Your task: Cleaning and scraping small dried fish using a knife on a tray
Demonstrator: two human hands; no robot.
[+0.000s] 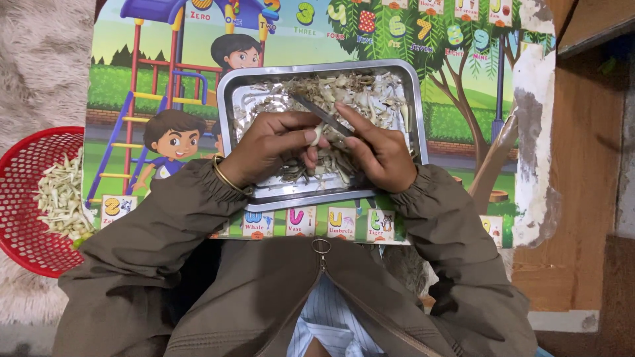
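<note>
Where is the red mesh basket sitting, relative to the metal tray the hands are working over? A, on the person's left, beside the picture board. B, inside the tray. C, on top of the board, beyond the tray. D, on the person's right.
A: the red mesh basket lies at the left edge of the view, off the picture board, while the metal tray sits on the board under both hands.

Red basket [26, 198] cut off at left edge

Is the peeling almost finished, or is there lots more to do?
Some is done: pale pieces sit in the red basket. Right now the left hand holds one piece while the right hand works it with a knife. Plenty remains heaped in the metal tray.
</note>
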